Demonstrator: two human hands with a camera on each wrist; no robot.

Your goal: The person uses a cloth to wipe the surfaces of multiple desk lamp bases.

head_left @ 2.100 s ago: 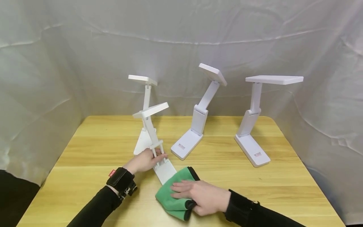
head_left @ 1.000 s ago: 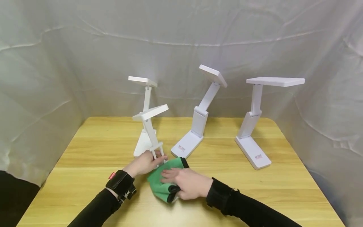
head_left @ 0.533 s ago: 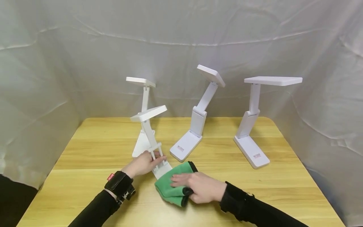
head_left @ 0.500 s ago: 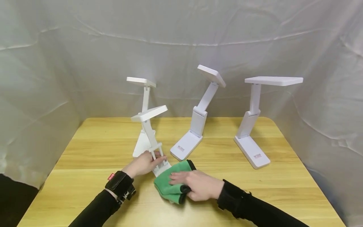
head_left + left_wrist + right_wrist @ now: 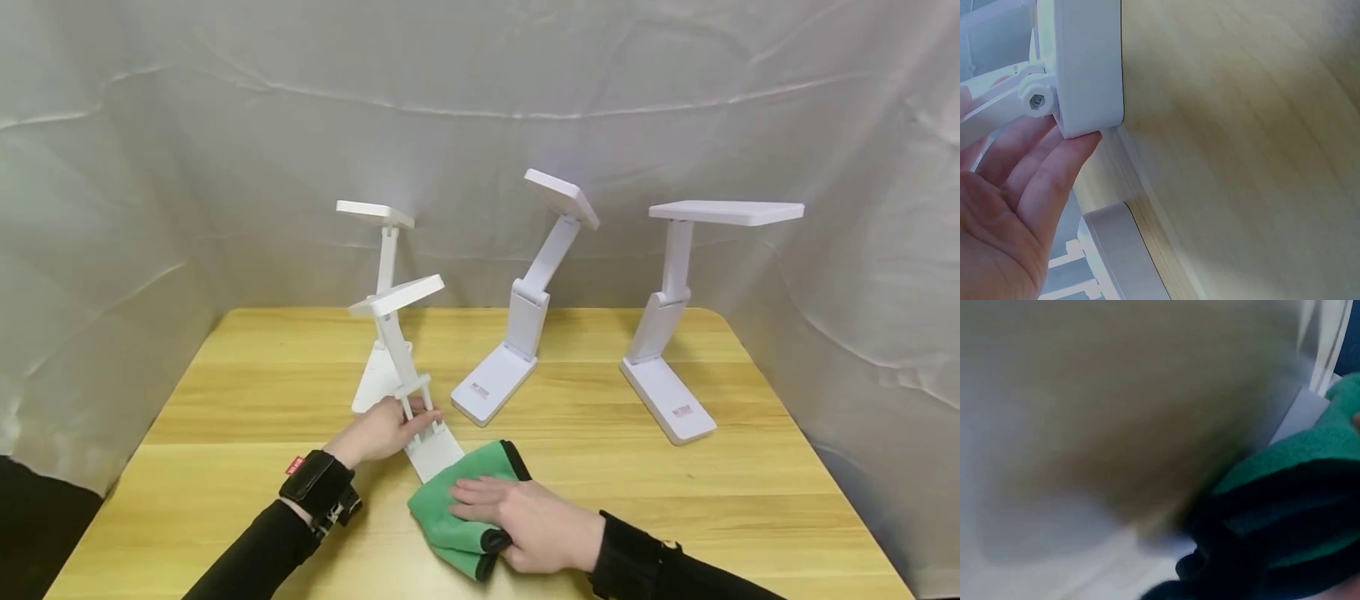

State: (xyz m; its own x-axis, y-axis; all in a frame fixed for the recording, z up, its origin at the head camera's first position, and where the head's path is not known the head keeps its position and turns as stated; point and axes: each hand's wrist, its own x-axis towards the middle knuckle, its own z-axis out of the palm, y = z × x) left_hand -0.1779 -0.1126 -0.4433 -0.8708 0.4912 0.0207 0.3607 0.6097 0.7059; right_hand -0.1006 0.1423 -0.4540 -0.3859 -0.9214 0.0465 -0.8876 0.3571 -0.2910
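Wood-grained table (image 5: 750, 500). Far side, untouched, white: right lamp (image 5: 658, 325), middle lamp (image 5: 527, 321), far-left lamp (image 5: 377, 383). Near lamp (image 5: 435, 454), left of centre: held low by the left hand (image 5: 381, 431), curled round it. Green cloth (image 5: 441, 507): pressed over that lamp's near end by the right hand (image 5: 531, 522), fingers extended. Wiping is apparently in hand; steadying is needed for the next stroke.

The cloth (image 5: 456, 497) is green with a black border (image 5: 516, 460), and the four lamps (image 5: 435, 457) are white, two with small reddish lettering (image 5: 682, 410). The tabletop (image 5: 600, 471) shows yellow wood with streaky brownish grain. The backdrop (image 5: 300, 137) is pale grey, the sleeves (image 5: 253, 546) black, the left wristband (image 5: 321, 482) black with a red tag (image 5: 294, 465).
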